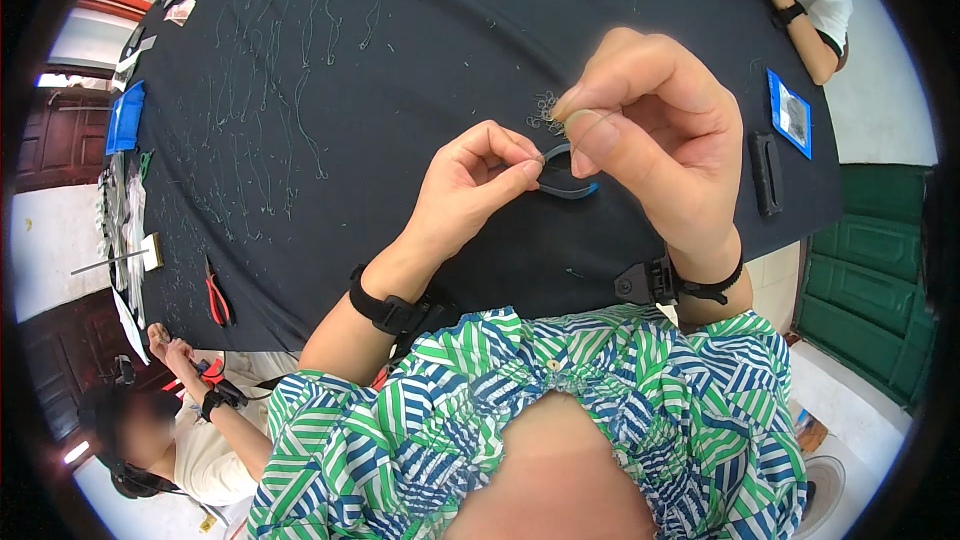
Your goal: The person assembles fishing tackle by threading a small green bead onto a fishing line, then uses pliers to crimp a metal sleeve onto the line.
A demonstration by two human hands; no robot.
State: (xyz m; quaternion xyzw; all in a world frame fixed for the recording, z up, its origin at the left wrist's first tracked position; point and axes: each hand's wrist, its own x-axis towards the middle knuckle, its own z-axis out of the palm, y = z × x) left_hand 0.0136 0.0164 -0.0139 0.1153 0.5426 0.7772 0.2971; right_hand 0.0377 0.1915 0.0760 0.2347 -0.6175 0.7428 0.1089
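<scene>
My left hand (465, 185) pinches something tiny between thumb and forefinger, too small to make out. My right hand (665, 135), raised beside it and nearer the camera, has thumb and forefinger pressed together on a thin dark thread (590, 123). Just behind the fingertips lies a small pile of wire hooks (543, 114) on the black cloth. A hand tool with curved, blue-tipped handles (572, 194) rests on the cloth between my hands, its other end hidden by my left fingers.
Many dark threads (305, 90) lie spread over the black tablecloth (440, 30) at left. Red-handled pliers (216, 298) rest near the left edge. A black bar-shaped case (765, 173) and a blue packet (790, 112) lie at right. Other people (215, 430) sit at left and far right.
</scene>
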